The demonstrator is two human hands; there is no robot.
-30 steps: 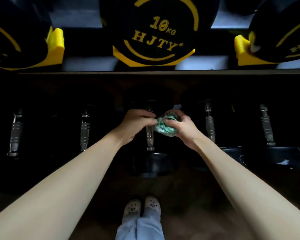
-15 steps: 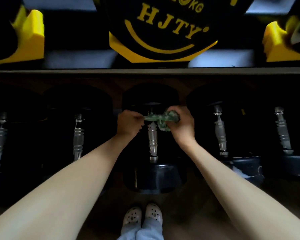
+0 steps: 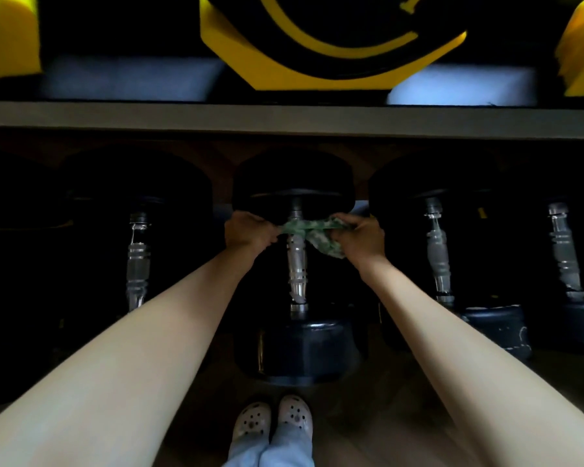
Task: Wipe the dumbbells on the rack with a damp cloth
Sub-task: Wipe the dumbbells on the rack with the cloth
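A black dumbbell with a chrome handle (image 3: 296, 264) lies on the lower shelf, straight ahead of me. A green patterned cloth (image 3: 312, 230) is stretched across the far end of that handle, close to the far weight head. My left hand (image 3: 248, 232) grips the cloth's left end. My right hand (image 3: 359, 239) grips its right end, where the loose rest of the cloth bunches and hangs down. The near weight head (image 3: 300, 352) sits below my forearms.
More dark dumbbells lie on the same shelf, one to the left (image 3: 137, 261) and two to the right (image 3: 437, 254). The upper shelf edge (image 3: 290, 117) runs across above my hands, carrying black-and-yellow dumbbells (image 3: 331, 42). My feet (image 3: 272, 423) stand on the wooden floor.
My hands have drawn apart, pulling the bunched cloth out into a band across the handle. They have also moved up the handle toward the far weight head.
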